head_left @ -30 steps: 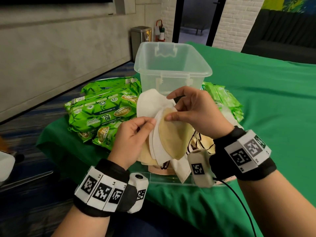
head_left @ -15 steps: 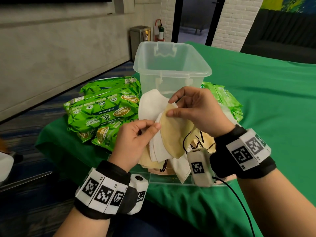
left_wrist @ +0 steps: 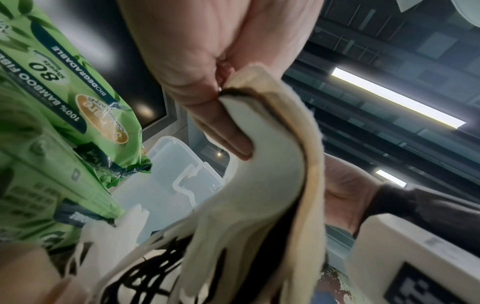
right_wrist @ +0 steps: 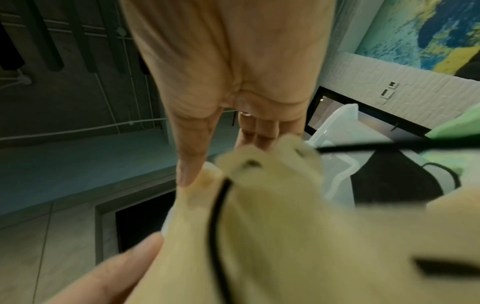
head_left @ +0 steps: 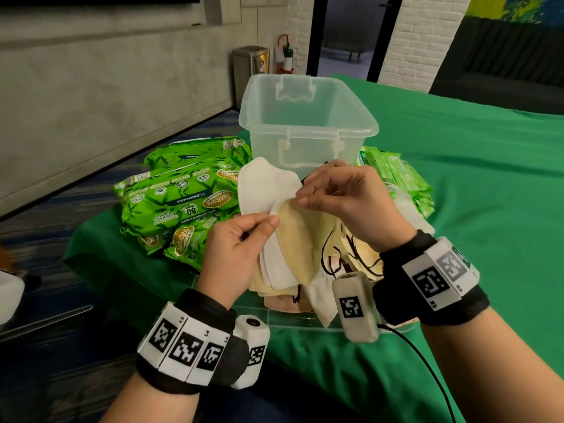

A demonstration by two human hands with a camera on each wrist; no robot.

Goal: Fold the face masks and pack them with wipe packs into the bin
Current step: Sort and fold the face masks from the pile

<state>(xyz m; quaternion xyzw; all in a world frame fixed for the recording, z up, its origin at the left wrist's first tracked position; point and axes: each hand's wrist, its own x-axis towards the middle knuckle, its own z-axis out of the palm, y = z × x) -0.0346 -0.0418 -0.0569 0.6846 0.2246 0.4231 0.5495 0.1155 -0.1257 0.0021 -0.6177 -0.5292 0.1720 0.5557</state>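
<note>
I hold a fanned stack of face masks up in front of the clear plastic bin (head_left: pixel 308 129). My left hand (head_left: pixel 244 239) pinches the white mask (head_left: pixel 276 261) at the stack's left edge; the left wrist view shows its thumb (left_wrist: pixel 226 142) pressed on the white mask (left_wrist: pixel 270 181). My right hand (head_left: pixel 335 193) pinches the top edge of the tan mask (head_left: pixel 300 236) between thumb and forefinger. In the right wrist view its thumb (right_wrist: pixel 192 160) presses the tan mask (right_wrist: pixel 272 216). More masks with black ear loops (head_left: pixel 332 257) lie heaped underneath.
Green wipe packs (head_left: pixel 183 203) are stacked left of the bin, and smaller light green packs (head_left: pixel 399 178) lie on its right. A clear tray (head_left: pixel 308 322) holds the mask heap near the front edge of the green tablecloth (head_left: pixel 473 178). A bin (head_left: pixel 250 68) stands by the far wall.
Both hands and the mask stack have risen slightly toward the bin. My right thumb and forefinger have closed on the tan mask's top edge.
</note>
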